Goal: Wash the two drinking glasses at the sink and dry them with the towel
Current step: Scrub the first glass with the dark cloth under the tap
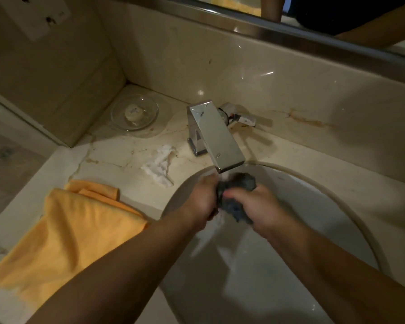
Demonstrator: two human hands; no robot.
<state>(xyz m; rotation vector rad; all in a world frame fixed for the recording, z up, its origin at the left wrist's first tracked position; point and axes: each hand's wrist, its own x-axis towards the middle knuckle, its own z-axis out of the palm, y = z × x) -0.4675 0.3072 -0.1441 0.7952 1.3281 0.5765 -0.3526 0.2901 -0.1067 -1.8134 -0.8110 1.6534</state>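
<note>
Your left hand [202,199] and right hand [255,204] both grip a dark cloth [243,182] under the tap [216,136], no glass in view, orange towel [75,230] lying left of them: washing seems barely begun.

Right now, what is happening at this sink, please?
A person grips a dark grey cloth with the left hand and right hand just under the faucet, over the sink. The orange towel lies untouched on the counter beside it. No drinking glass is in view.
</note>
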